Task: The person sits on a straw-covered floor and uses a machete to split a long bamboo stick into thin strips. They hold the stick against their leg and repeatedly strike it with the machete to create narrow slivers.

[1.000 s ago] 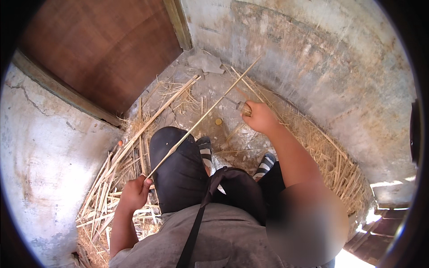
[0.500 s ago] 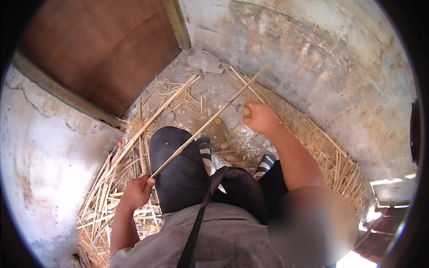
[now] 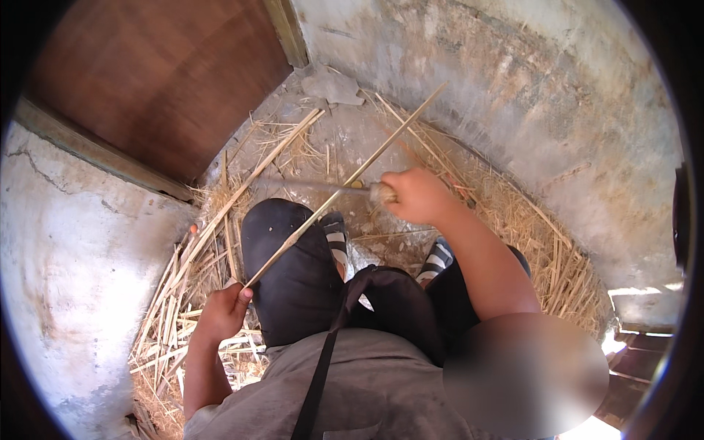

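Hands are both busy here, and the work is on one long cane point(image 3: 345, 187). It runs in a slant from near the lap up toward the concrete wall point(image 3: 528, 95), tip high and far, butt low and close. Left hand point(image 3: 220, 312) is closed around the butt end, down by the dark trouser knee point(image 3: 290, 271). Right hand point(image 3: 418, 194) is fisted around the handle of a blade point(image 3: 308, 183), which sticks out flat to the left and meets the cane about midway; where exactly the edge bites is too blurred to tell.

Straw point(image 3: 183, 293) and split cane lie all over the floor, thick on the left, with more piled along the curve of the wall on the right. Striped sandals point(image 3: 337, 238) show between the knees. A brown door point(image 3: 154, 81) stands at the top left, and a black strap point(image 3: 323, 367) crosses the grey shirt.

This looks like the stripping or splitting step, the blade being worked along the cane while the other hand steadies it. My read: the next move calls for a firm hold at the butt so the cane doesn't roll, and a blade stroke kept away from the body, clear of the knee and the left fingers.
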{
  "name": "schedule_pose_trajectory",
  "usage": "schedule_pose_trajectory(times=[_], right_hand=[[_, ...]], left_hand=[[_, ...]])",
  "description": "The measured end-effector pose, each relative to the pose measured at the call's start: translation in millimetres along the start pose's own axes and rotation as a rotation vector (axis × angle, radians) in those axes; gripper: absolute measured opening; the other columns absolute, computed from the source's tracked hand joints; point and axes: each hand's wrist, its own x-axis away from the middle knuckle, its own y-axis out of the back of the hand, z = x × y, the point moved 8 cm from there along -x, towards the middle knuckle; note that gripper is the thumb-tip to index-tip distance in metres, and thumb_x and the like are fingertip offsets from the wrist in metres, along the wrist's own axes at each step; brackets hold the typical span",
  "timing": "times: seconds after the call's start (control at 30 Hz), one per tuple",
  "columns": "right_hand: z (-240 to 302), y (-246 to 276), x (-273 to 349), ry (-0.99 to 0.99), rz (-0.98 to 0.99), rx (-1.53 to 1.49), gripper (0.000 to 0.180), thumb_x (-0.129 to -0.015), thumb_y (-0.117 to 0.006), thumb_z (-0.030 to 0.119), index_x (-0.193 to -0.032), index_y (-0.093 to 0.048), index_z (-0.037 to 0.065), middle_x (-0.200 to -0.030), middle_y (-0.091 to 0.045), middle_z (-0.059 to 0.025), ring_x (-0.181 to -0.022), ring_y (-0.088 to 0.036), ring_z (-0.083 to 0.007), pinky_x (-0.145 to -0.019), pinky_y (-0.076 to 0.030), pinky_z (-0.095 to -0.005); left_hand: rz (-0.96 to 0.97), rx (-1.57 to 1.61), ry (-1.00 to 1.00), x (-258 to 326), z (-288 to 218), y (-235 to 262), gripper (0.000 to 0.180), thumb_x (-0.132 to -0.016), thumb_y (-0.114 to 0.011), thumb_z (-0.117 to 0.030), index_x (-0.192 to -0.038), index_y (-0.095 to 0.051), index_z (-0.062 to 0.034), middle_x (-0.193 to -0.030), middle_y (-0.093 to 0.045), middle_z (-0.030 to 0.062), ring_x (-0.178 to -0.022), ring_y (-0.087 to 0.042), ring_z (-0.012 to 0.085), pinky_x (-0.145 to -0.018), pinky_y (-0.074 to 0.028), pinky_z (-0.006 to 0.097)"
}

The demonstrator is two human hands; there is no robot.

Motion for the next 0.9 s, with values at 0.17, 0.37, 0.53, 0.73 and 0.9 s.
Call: schedule_pose_trajectory(times=[0.17,0.37,0.53,0.73,0.9], right_hand=[[-44.0,7.4,-5.9,-0.14,-0.028,-0.135,0.028,-0.079,-0.073,0.019,-0.103,-0.069,0.006,-0.089,-0.07,-0.0222,-0.087,-0.069,-0.0415,-0.077,-0.054,-0.05],[-17.5,-1.4,-4.6,0.0,-0.062,0.025,0.044,-0.08,-0.075,0.023,-0.118,-0.069,0.003,-0.092,-0.071,-0.0246,-0.09,-0.069,-0.0422,-0.08,-0.055,-0.0478],[-30.0,-2.3,4.9,-0.087,0.089,-0.018,0.038,-0.079,-0.074,0.022,-0.112,-0.07,0.004,-0.09,-0.071,-0.0237,-0.088,-0.069,-0.0432,-0.079,-0.054,-0.0506],[-13.8,4.7,0.0,-0.016,-0.054,0.071,0.04,-0.079,-0.074,0.022,-0.114,-0.07,0.005,-0.092,-0.072,-0.0227,-0.088,-0.069,-0.0434,-0.078,-0.054,-0.0506],[-4.0,9.8,9.1,-0.088,-0.017,0.084,0.046,-0.081,-0.074,0.022,-0.122,-0.067,0.002,-0.098,-0.072,-0.0241,-0.091,-0.07,-0.0428,-0.081,-0.055,-0.0493]], left_hand=[[-0.235,-0.17,-0.092,-3.2,-0.2,-3.8,0.042,-0.105,-0.057,-0.036,-0.081,-0.055,-0.0014,-0.067,-0.06,0.0245,-0.066,-0.061,0.049,-0.058,-0.047,0.052],[-0.129,-0.081,-0.062,-3.4,-6.2,0.1,0.039,-0.104,-0.057,-0.034,-0.083,-0.055,-0.0018,-0.066,-0.06,0.0246,-0.066,-0.062,0.0487,-0.058,-0.047,0.053],[-0.222,-0.162,-0.094,-2.6,0.0,-7.1,0.036,-0.103,-0.059,-0.033,-0.084,-0.056,-0.0027,-0.067,-0.061,0.0241,-0.067,-0.063,0.0483,-0.058,-0.048,0.054],[-0.147,-0.066,-0.057,-1.4,-6.3,-0.4,0.036,-0.104,-0.058,-0.033,-0.085,-0.057,-0.0027,-0.07,-0.062,0.0253,-0.069,-0.063,0.0495,-0.06,-0.048,0.054],[-0.181,-0.119,-0.073,-1.5,-6.3,-6.8,0.037,-0.105,-0.056,-0.033,-0.085,-0.055,-0.0021,-0.068,-0.061,0.0258,-0.07,-0.062,0.05,-0.061,-0.047,0.055]])
